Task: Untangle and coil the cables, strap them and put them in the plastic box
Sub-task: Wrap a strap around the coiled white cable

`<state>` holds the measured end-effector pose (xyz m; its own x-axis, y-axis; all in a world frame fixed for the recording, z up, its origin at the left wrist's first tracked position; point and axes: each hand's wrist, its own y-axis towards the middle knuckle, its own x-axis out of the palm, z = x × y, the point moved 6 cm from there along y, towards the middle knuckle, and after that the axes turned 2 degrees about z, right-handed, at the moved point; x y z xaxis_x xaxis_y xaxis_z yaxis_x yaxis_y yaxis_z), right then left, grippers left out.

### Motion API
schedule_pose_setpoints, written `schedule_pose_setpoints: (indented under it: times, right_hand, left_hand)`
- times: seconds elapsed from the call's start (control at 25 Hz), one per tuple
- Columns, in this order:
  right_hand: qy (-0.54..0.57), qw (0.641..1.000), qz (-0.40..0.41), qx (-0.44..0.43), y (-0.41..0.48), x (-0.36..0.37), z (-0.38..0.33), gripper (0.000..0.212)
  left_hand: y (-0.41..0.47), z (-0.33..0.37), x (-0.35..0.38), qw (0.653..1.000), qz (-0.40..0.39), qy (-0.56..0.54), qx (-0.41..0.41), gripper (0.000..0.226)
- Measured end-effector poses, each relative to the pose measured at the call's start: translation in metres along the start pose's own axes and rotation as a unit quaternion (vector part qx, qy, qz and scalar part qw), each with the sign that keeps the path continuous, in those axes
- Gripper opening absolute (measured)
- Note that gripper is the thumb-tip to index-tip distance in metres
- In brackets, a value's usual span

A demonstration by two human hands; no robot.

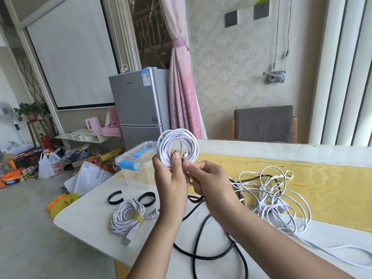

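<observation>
The letters "BLGZ" were printed on a white plastic bag (94, 176) lying left of the left hand (173, 182), while the blue label (146, 76) on the grey fridge (138, 101) beyond that hand and the red print on a second bag (49, 165) farther left could not be read.

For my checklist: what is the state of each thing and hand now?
white coil: wound, held up
left hand: grips it
right hand: pinches it
bundled cable: strapped
plastic box: lid shut
white cables: tangled
black cable: loose
black strap: open
second strap: looped
</observation>
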<state>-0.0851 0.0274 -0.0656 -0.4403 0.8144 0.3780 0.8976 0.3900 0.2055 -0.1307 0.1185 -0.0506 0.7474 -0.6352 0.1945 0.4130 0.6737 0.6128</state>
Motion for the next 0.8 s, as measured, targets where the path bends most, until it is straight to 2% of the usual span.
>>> schedule_pose_setpoints:
  times: [0.12,0.24,0.32,0.44,0.8]
  right_hand:
    - [-0.019,1.0,-0.002,0.018,0.0,0.001,0.004,0.028]
    - [-0.126,0.991,-0.041,0.036,-0.001,0.004,0.009,0.032]
    - [-0.097,0.994,-0.056,0.004,-0.002,0.005,0.006,0.025]
    - [-0.029,0.997,-0.066,-0.039,-0.004,0.004,-0.001,0.018]
    - [-0.105,0.983,-0.031,-0.144,0.007,-0.004,-0.008,0.01]
  left_hand:
    - [-0.001,-0.001,0.0,1.0,-0.008,-0.015,-0.006,0.007]
    - [0.004,-0.013,0.001,0.996,-0.027,-0.061,-0.057,0.018]
    - [0.004,-0.019,0.003,0.99,-0.037,-0.091,-0.105,0.027]
    - [0.003,-0.02,0.007,0.977,-0.02,-0.144,-0.158,0.016]
    - [0.002,-0.011,0.02,0.953,-0.027,-0.203,-0.224,0.016]
